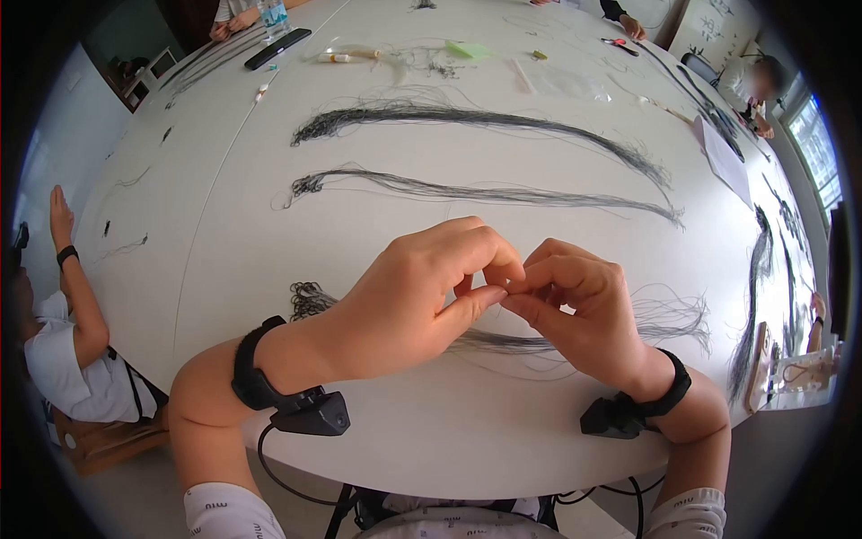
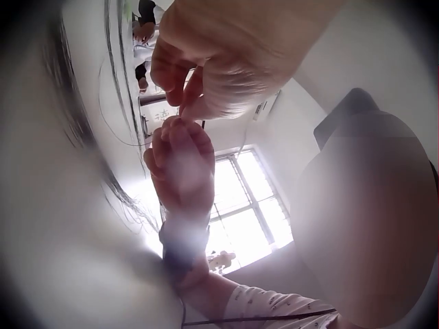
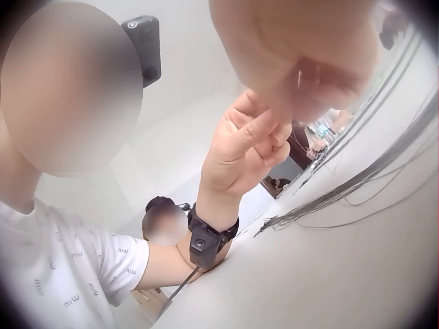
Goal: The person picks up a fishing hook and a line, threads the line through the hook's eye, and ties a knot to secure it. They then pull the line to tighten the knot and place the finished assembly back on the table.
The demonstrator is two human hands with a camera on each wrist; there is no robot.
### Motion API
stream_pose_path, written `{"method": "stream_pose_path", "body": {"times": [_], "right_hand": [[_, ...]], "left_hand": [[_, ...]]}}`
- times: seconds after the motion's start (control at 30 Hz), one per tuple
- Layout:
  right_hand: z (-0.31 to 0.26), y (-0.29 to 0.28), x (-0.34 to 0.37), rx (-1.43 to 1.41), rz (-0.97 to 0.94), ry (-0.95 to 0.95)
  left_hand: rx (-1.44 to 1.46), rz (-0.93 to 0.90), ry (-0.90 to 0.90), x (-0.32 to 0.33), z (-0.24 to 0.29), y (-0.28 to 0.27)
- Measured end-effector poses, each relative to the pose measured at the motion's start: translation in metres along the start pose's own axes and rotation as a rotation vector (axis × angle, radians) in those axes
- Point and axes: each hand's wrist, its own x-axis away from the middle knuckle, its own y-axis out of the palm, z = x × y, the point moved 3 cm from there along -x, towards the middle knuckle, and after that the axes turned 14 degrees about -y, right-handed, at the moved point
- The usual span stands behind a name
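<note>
Over the near part of the table, my left hand and right hand meet, thumb and index fingertips pinched close together. What they pinch is very fine and mostly hidden by the fingers; it looks like a thin strand, and I cannot tell more. In the left wrist view a fine dark line curves up near the right hand's fingers. Beneath both hands lies a bundle of thin dark strands, its curled end showing left of the left wrist and its loose ends fanning out at the right.
Two more dark strand bundles lie across the white table beyond my hands. Farther back are a black case, plastic bottles, a clear bag and a paper sheet. Other people sit around the edge.
</note>
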Motion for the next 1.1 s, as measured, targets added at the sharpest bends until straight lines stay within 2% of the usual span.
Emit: {"method": "stream_pose_path", "body": {"times": [0.1,0.27,0.33,0.47,0.53,0.67,0.83,0.9,1.1], "right_hand": [[-0.003,0.002,-0.001,-0.014,0.004,-0.014],[-0.006,0.001,-0.003,-0.190,0.042,0.012],[0.000,0.000,-0.001,-0.343,-0.006,0.088],[-0.001,-0.001,-0.001,-0.409,0.028,0.037],[-0.003,-0.001,0.000,-0.478,0.044,0.146],[-0.008,-0.003,0.001,-0.377,0.014,0.235],[-0.008,-0.002,0.002,-0.305,0.001,0.212],[-0.006,-0.002,0.002,-0.304,-0.005,0.189],[-0.005,-0.002,0.003,-0.280,-0.033,0.145]], "left_hand": [[-0.103,-0.012,0.042,0.002,0.005,0.000],[0.136,-0.016,-0.063,0.003,0.005,-0.003],[0.146,-0.026,-0.073,0.003,0.004,-0.003],[0.008,-0.020,-0.078,0.003,0.007,-0.005],[-0.064,-0.014,-0.056,0.003,0.007,-0.005],[-0.052,0.008,-0.043,0.002,0.005,-0.002],[-0.092,0.026,0.009,0.003,0.003,-0.003],[-0.209,0.065,0.149,0.004,0.005,-0.004],[-0.310,0.118,0.200,0.006,0.008,0.001]]}}
